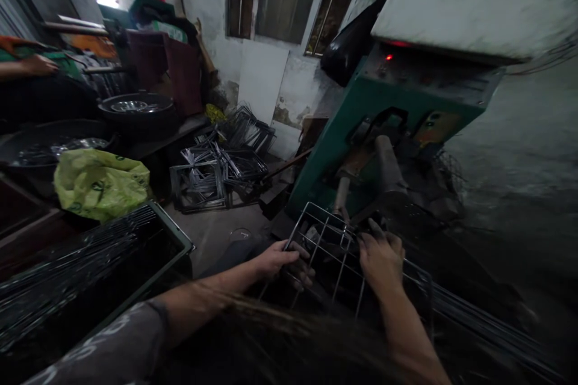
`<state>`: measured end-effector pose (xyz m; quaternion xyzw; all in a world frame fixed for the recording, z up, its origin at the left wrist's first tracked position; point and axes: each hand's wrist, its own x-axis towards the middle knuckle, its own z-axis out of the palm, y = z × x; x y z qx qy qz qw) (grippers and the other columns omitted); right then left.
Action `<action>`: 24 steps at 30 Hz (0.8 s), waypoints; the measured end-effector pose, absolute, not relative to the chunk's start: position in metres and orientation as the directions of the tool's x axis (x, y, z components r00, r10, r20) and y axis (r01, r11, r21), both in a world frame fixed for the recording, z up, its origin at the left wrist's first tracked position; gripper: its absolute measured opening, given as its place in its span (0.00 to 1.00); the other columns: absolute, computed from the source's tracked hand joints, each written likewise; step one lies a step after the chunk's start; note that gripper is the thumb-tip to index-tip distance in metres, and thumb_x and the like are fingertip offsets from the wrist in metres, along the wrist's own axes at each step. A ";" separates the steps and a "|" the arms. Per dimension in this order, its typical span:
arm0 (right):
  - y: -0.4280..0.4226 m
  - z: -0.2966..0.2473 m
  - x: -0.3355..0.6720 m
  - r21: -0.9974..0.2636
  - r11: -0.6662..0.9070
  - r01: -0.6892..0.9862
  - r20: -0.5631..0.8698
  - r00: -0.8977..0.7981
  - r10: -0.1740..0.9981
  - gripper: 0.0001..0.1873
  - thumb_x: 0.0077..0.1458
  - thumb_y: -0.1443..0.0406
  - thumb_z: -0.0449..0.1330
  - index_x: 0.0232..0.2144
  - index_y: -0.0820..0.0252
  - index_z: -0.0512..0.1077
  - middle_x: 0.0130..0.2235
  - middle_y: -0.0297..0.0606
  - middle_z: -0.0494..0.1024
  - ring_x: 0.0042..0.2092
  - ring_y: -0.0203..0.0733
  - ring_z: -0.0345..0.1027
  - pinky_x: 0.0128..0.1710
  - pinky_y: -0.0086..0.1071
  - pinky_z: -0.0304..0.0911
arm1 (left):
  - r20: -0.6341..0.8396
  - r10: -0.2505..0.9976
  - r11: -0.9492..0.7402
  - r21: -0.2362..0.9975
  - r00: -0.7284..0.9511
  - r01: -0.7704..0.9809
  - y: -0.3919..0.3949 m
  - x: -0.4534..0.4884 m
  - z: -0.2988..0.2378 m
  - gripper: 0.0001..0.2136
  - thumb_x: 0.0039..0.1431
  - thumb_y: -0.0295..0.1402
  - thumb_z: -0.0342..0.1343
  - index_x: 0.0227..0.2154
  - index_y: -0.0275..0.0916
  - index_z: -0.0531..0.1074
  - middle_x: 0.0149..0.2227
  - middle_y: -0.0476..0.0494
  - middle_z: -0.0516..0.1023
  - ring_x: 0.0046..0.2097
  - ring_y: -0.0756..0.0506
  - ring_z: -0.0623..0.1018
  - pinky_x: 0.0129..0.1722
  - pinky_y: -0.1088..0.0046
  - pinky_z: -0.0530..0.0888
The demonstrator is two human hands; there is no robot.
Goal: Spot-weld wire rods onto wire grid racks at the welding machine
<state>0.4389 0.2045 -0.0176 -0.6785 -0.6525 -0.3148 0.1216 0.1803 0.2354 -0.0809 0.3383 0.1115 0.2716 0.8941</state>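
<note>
A wire rack (335, 264) of thin metal rods is tilted in front of me, its far edge beside the electrodes of a green spot welder (325, 126). My left hand (289, 261) grips the rack's left side, thumb over the edge wire and fingers beneath. Closed at the far right of the rack, my right hand (382, 255) has its fingertips beside a small wire loop (347, 239) under the upper electrode (342, 195). What those fingers pinch is hidden by the hand and the dark.
Wire frames (203, 177) lie piled on the floor. At left are a green-edged bin (174, 225) of metal rods, a yellow-green plastic bag (102, 183) and a black basin (135, 114). Another person's hand (40, 65) shows at far left. More rods (487, 319) lie at right.
</note>
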 end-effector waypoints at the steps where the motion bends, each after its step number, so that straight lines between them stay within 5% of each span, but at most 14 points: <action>1: 0.206 -0.018 0.440 0.249 -0.124 0.960 0.583 -0.046 0.811 0.12 0.59 0.65 0.52 0.34 0.59 0.75 0.51 0.39 0.71 0.46 0.49 0.57 0.38 0.39 0.56 | -0.022 0.561 0.623 0.669 0.827 -0.405 0.237 0.181 -0.081 0.16 0.55 0.39 0.58 0.41 0.32 0.66 0.35 0.30 0.79 0.32 0.38 0.81 0.30 0.65 0.75; 24: 0.219 -0.017 0.448 0.099 -0.149 0.984 0.543 0.072 0.837 0.16 0.59 0.63 0.49 0.33 0.59 0.77 0.48 0.42 0.73 0.46 0.50 0.57 0.40 0.40 0.55 | -0.076 0.553 0.648 0.664 0.829 -0.372 0.246 0.192 -0.081 0.16 0.55 0.39 0.59 0.41 0.33 0.65 0.36 0.30 0.79 0.35 0.36 0.80 0.30 0.61 0.76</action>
